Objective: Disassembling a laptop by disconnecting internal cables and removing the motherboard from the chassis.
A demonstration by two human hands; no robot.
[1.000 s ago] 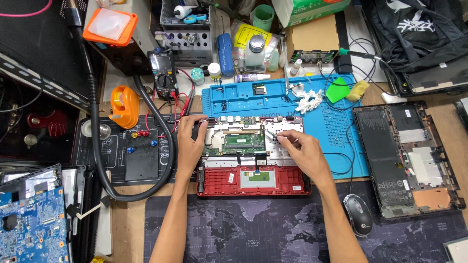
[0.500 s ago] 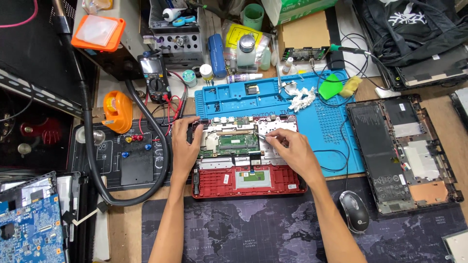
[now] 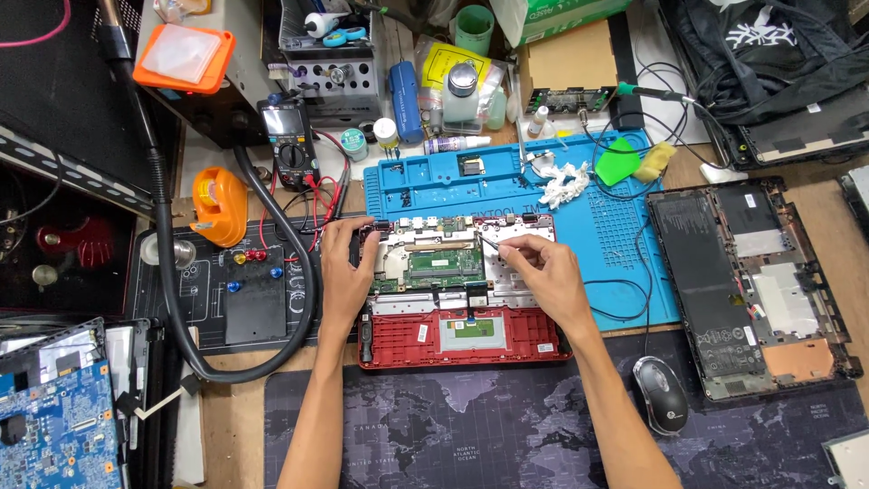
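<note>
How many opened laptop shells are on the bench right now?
2. The red laptop shell lies at the centre, under the left hand and right hand. The black laptop shell lies to its right, beside the mouse. Clutter at the edges may hide others.

A red laptop shell [image 3: 463, 340] lies flat and open, its inside facing up. Its front edge sits on the dark map mat, its back part on the blue mat. A green circuit board [image 3: 444, 265] sits in the upper half, with silver metal around it. Lower down is a pale touchpad plate [image 3: 471, 332]. A thin metal tool [image 3: 490, 242] touches the board's right side.
</note>
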